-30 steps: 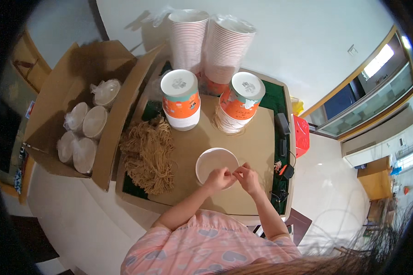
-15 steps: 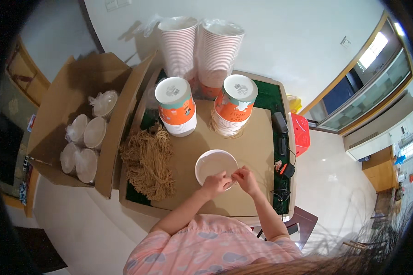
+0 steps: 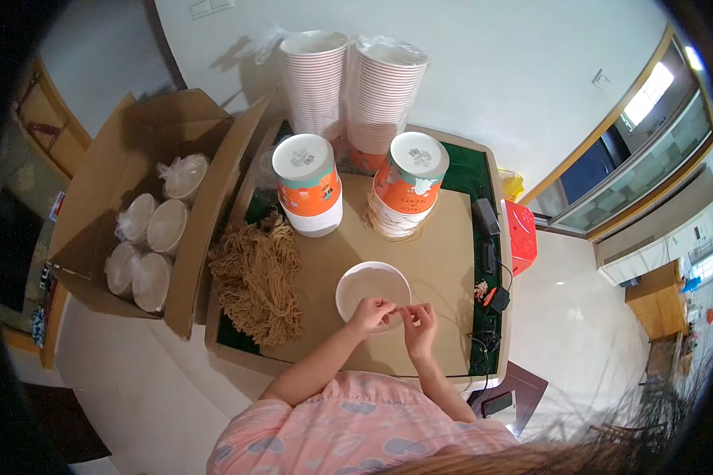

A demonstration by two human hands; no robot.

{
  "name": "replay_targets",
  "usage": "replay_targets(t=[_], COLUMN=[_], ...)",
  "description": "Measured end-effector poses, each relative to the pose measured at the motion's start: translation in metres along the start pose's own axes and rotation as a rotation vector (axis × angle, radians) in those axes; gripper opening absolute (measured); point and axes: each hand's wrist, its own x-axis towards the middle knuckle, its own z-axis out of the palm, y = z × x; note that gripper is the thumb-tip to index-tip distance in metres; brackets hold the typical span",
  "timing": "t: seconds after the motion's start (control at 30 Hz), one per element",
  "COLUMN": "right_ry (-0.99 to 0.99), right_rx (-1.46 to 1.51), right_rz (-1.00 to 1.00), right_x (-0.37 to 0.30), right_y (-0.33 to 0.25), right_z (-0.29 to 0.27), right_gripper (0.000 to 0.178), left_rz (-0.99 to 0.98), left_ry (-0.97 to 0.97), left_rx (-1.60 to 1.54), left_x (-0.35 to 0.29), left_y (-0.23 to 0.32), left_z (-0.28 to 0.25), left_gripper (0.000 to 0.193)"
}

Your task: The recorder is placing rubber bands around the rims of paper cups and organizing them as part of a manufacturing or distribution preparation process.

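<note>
Head view: L hand (image 3: 371, 314) & R hand (image 3: 419, 323), fingers pressed tog., at near rim of white cup (image 3: 367, 279), mouth-up on cardboard sheet (image 3: 444, 237) atop bench (image 3: 461, 161); can't tell what's pinched, if anything. Risk, prob.: wrist bump tips cup.

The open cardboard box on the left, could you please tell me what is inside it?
Five white cups show inside the cardboard box, some wrapped in clear plastic; whatever lies beneath them is covered.
</note>
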Motion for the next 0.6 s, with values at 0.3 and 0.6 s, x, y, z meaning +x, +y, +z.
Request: replay_targets(t=[0.3, 0.6], right_ry=[-0.038, -0.175], right_rx=[-0.179, 0.122], right_rz=[-0.210, 0.026], right_x=[-0.012, 0.002], right_y=[0.007, 0.006], right_z=[0.002, -0.003], right_gripper=[0.018, 0.010], left_rz=[-0.008, 0.274], left_ry=[-0.004, 0.054], left_rx=[-0.005, 0.346], left_x=[-0.011, -0.013], left_y=[0.013, 0.006], left_z=[-0.002, -0.003], left_gripper=[0.016, 0.017])
